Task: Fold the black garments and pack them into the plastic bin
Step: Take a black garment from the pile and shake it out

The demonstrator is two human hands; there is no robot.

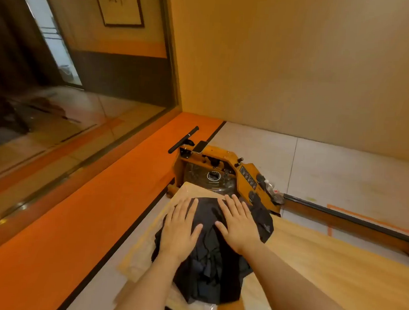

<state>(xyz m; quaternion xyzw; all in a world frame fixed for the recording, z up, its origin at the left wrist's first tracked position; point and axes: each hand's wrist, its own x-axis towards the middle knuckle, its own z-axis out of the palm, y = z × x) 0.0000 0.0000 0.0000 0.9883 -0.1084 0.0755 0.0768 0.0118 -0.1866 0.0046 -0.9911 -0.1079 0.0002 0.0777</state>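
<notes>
Both forearms reach in from the bottom edge, bare. Left hand lies palm down on the black garments, fingers straight and slightly spread, gripping nothing. Right hand does the same just beside it, flat, fingers apart, thumb pointing toward the left hand. Neither hand curls round the cloth; both rest on top of the heap.

Garments form a rumpled dark mound under and below both hands, bulging out past the right hand. The heap sits in a clear plastic bin; its see-through wall shows left of the left hand and beyond the fingertips. How deep the cloth goes inside I cannot tell.

Beyond the fingertips stands a wooden rowing machine with a black handle bar and a round water tank. Right of the right hand is a light wooden surface, then white floor tiles. Left of the left hand runs an orange floor strip, then a glass wall.
</notes>
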